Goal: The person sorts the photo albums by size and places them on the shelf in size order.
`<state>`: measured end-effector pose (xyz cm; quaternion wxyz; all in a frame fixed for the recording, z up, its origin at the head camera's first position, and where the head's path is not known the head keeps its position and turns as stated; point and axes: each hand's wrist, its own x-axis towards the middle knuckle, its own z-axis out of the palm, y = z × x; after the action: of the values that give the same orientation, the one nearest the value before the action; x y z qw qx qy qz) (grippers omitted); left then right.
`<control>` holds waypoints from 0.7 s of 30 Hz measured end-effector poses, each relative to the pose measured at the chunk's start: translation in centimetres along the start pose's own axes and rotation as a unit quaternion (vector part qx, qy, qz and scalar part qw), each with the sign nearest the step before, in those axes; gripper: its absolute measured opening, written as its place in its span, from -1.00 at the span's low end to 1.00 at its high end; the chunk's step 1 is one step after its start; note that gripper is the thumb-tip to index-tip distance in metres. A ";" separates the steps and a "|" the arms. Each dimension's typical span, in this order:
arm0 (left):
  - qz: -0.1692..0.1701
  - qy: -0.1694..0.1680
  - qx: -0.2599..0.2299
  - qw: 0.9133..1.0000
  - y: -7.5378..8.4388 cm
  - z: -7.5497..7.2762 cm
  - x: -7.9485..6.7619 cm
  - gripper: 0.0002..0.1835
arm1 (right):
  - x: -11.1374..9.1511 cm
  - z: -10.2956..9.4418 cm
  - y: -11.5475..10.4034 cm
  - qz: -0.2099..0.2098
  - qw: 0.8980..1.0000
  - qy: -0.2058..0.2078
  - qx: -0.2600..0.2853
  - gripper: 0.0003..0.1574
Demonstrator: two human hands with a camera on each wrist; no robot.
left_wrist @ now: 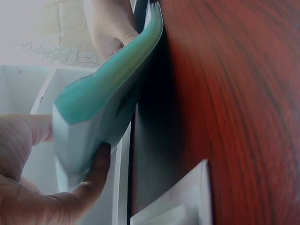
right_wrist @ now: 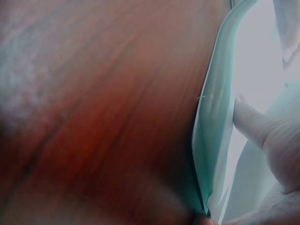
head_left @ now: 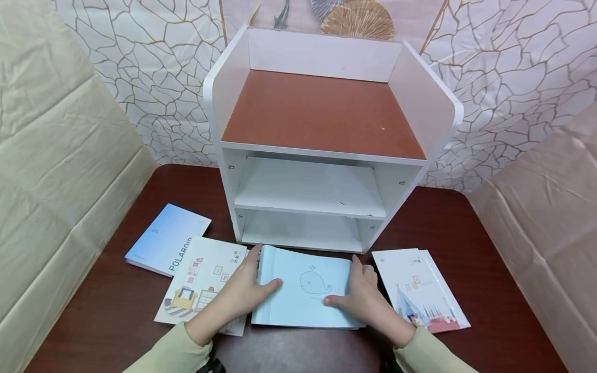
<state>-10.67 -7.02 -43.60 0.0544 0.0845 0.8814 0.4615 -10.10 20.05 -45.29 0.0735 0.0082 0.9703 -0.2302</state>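
A light blue album (head_left: 303, 305) with a whale drawing on its cover lies between both hands, just in front of the white shelf unit. My left hand (head_left: 247, 290) grips its left end, thumb on the cover; the left wrist view shows fingers beneath the album (left_wrist: 93, 98), which bends slightly above the table. At the other end my right hand (head_left: 364, 292) holds the right side, thumb on top near the whale. In the right wrist view the thumb of the right hand (right_wrist: 281, 145) presses the cover, while its other fingers are mostly hidden.
The white shelf unit (head_left: 310, 212) has a brown top and two lower compartments. To the left, a blue POLAROID book (head_left: 163, 233) lies partly under white illustrated booklets (head_left: 212, 264). More white booklets (head_left: 410, 280) overlap on the right. Everything rests on a dark red-brown table (head_left: 503, 290).
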 end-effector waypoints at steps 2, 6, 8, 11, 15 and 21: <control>-0.002 0.002 -0.018 1.000 0.0 0.1 -0.1 -0.01 | 0.0 0.0 0.0 0.000 1.000 -0.002 0.000 0.65; -0.008 -0.005 -0.064 0.998 -0.1 0.4 -0.3 -0.05 | -0.2 -0.3 0.0 -0.004 1.000 -0.006 0.010 0.66; -0.009 -0.007 -0.086 0.996 -0.2 0.7 -0.4 -0.09 | -0.4 -0.4 0.0 -0.004 1.000 -0.009 0.019 0.66; -0.011 -0.006 -0.131 0.991 -0.3 1.0 -0.6 -0.16 | -0.7 -0.7 0.0 -0.002 0.999 -0.015 0.034 0.66; -0.005 0.014 -0.186 0.983 -0.2 1.4 -0.7 -0.33 | -0.9 -1.2 0.1 -0.010 0.998 -0.023 0.050 0.64; 0.008 0.051 -0.244 0.968 0.2 1.2 -1.1 -0.51 | -1.2 -2.1 0.3 -0.032 0.995 -0.036 0.090 0.61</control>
<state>-9.39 -6.12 -44.11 0.0249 0.0521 0.7428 0.6670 -9.20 21.31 -43.39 0.1004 -0.0247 0.9422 -0.3186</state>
